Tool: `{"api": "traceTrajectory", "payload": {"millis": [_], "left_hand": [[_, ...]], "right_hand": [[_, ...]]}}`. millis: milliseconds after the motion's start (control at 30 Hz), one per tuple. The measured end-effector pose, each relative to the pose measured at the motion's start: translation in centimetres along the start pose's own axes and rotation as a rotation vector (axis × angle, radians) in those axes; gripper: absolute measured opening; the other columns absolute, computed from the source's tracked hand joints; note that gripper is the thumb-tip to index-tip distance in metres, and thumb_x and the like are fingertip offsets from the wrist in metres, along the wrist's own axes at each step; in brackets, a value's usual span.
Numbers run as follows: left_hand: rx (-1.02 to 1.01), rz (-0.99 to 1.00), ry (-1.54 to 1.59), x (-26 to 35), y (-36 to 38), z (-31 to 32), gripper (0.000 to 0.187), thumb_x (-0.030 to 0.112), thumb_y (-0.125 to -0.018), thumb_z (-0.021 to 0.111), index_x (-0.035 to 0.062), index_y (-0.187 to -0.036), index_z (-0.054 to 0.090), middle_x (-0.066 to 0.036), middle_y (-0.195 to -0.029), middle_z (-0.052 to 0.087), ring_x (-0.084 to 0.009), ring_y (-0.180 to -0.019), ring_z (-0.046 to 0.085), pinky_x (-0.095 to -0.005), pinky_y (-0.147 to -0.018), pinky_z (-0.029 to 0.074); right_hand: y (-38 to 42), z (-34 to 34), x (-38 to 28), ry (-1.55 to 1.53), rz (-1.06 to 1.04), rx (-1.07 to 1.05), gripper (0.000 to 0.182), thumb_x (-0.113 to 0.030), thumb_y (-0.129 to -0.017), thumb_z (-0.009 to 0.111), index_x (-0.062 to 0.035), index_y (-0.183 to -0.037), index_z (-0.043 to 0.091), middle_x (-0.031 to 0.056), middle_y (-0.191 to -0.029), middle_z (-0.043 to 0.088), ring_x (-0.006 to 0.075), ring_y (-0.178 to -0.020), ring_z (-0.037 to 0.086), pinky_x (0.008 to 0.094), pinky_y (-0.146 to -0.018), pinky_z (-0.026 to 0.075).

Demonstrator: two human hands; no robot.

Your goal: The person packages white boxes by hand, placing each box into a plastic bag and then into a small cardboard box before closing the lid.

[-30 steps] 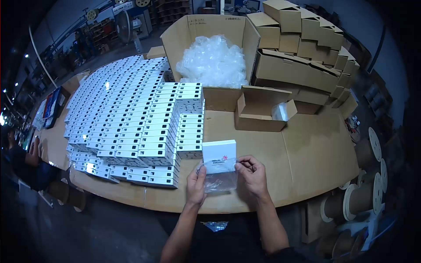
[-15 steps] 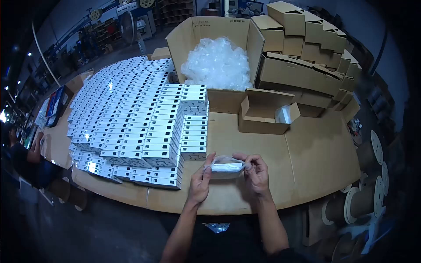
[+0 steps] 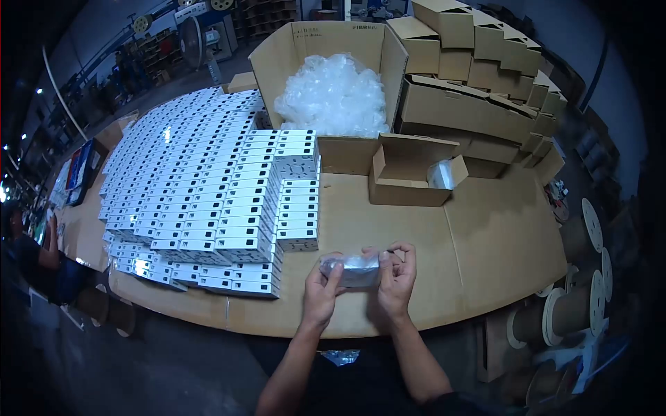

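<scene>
Above the table's front part, a small item in a clear plastic bag (image 3: 358, 272) is held between my two hands. My left hand (image 3: 322, 295) is closed on its left end, thumb on top. At its right end my right hand (image 3: 397, 281) pinches the plastic with bent fingers. Left of them stand stacked white boxes (image 3: 201, 187) in long rows. Beyond my hands sits an open cardboard box (image 3: 409, 194) with a plastic-wrapped item (image 3: 440, 175) at its right end.
A large carton (image 3: 395, 62) holds clear plastic bags (image 3: 333, 97). Brown cardboard boxes (image 3: 472, 111) are piled at the back right. Spools (image 3: 596, 305) stand right of the table (image 3: 499, 243). A co-worker (image 3: 41, 260) is at the far left.
The bagged item has turned so that a broader silvery face shows. My right hand has moved left, nearer my left hand. The whole view has shifted slightly.
</scene>
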State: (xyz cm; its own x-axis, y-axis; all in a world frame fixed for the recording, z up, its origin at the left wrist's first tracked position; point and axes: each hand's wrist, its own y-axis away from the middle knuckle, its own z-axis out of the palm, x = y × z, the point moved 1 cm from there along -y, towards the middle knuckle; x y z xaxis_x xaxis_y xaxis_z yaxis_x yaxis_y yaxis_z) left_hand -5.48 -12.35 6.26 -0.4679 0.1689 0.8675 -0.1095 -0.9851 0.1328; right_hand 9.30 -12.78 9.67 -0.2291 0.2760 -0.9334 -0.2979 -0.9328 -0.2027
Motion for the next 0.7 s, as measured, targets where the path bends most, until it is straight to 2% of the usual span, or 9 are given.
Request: {"api": "traceTrajectory", "payload": {"millis": [33, 133, 167, 267, 300, 367, 433, 567, 700], "left_hand": [[0.071, -0.005, -0.053, 0.5, 0.0, 0.1, 0.024, 0.021, -0.108, 0.057, 0.0048, -0.125, 0.06, -0.008, -0.114, 0.068, -0.0162, -0.099, 0.072, -0.0304, -0.075, 0.065], [0.087, -0.015, 0.039, 1.1, -0.3, -0.2, 0.023, 0.022, -0.108, 0.057, 0.005, -0.123, 0.06, -0.008, -0.112, 0.069, -0.0161, -0.098, 0.072, -0.0311, -0.074, 0.066], [0.1, -0.035, -0.008, 1.2, -0.4, -0.5, 0.021, 0.022, -0.108, 0.057, 0.0054, -0.121, 0.06, -0.008, -0.112, 0.069, -0.0163, -0.098, 0.072, -0.0319, -0.076, 0.066], [0.053, 0.036, 0.031, 0.8, -0.5, -0.6, 0.022, 0.024, -0.108, 0.058, 0.0055, -0.119, 0.06, -0.007, -0.11, 0.068, -0.0163, -0.097, 0.072, -0.0314, -0.079, 0.065], [0.075, 0.053, -0.029, 0.6, -0.4, -0.5, 0.021, 0.025, -0.109, 0.056, 0.0051, -0.115, 0.061, -0.006, -0.107, 0.068, -0.0133, -0.094, 0.07, -0.0286, -0.076, 0.061], [0.123, 0.091, -0.147, 0.3, -0.3, -0.4, 0.024, 0.026, -0.11, 0.053, 0.0043, -0.107, 0.062, -0.004, -0.101, 0.067, -0.0074, -0.088, 0.064, -0.0231, -0.07, 0.053], [0.094, 0.13, -0.097, -0.7, -1.1, -1.6, 0.024, 0.029, -0.111, 0.05, 0.0061, -0.108, 0.057, -0.006, -0.101, 0.066, -0.0112, -0.086, 0.067, -0.0276, -0.072, 0.058], [0.07, 0.008, 0.002, 0.1, -1.0, -1.8, 0.023, 0.029, -0.113, 0.044, 0.0085, -0.105, 0.05, -0.007, -0.097, 0.065, -0.0139, -0.084, 0.067, -0.0318, -0.075, 0.06], [0.045, 0.039, 0.012, 0.6, -0.6, -1.7, 0.026, 0.028, -0.112, 0.046, 0.0053, -0.125, 0.05, -0.01, -0.111, 0.062, -0.0146, -0.096, 0.065, -0.0313, -0.08, 0.059]], "right_hand": [[0.0, -0.3, -0.2, 0.006, 0.028, -0.006, 0.015, -0.014, -0.108, 0.054, -0.0059, -0.119, 0.047, 0.0233, -0.12, 0.07, 0.0206, -0.1, 0.069, 0.0314, -0.088, 0.054], [-1.1, -1.9, 0.4, 0.054, -0.307, -0.251, 0.015, -0.01, -0.105, 0.059, -0.0026, -0.117, 0.056, 0.0259, -0.14, 0.059, 0.0269, -0.123, 0.061, 0.0364, -0.101, 0.051], [-1.2, -2.8, 0.0, 0.073, -0.265, -0.373, 0.017, -0.005, -0.098, 0.066, -0.0019, -0.114, 0.07, 0.0241, -0.153, 0.048, 0.03, -0.139, 0.049, 0.041, -0.109, 0.046], [-1.8, -3.7, -1.0, 0.281, -0.122, -0.664, 0.028, -0.003, -0.09, 0.074, -0.005, -0.117, 0.075, 0.0192, -0.15, 0.055, 0.0295, -0.136, 0.054, 0.0408, -0.112, 0.044], [-1.9, -3.4, -1.1, 0.352, -0.161, -0.657, 0.038, -0.002, -0.085, 0.077, -0.0072, -0.123, 0.075, 0.0172, -0.138, 0.065, 0.029, -0.126, 0.063, 0.0391, -0.105, 0.05], [-2.1, -2.9, -1.5, 0.4, -0.125, -0.638, 0.039, 0.0, -0.084, 0.077, -0.0061, -0.122, 0.075, 0.0167, -0.128, 0.07, 0.0282, -0.117, 0.068, 0.0378, -0.1, 0.053], [-2.4, -2.7, -1.9, 0.453, -0.08, -0.615, 0.039, 0.002, -0.083, 0.077, -0.0037, -0.121, 0.074, 0.0161, -0.112, 0.076, 0.0269, -0.104, 0.073, 0.0359, -0.096, 0.056], [-2.3, -3.0, -1.4, 0.431, 0.016, -0.629, 0.035, 0.002, -0.084, 0.077, -0.0005, -0.119, 0.073, 0.0166, -0.118, 0.075, 0.0267, -0.109, 0.072, 0.0363, -0.098, 0.055], [-2.1, -3.1, -1.5, 0.372, 0.092, -0.553, 0.031, 0.003, -0.086, 0.075, 0.0031, -0.116, 0.072, 0.0174, -0.121, 0.074, 0.0275, -0.118, 0.068, 0.0363, -0.105, 0.051]]}}
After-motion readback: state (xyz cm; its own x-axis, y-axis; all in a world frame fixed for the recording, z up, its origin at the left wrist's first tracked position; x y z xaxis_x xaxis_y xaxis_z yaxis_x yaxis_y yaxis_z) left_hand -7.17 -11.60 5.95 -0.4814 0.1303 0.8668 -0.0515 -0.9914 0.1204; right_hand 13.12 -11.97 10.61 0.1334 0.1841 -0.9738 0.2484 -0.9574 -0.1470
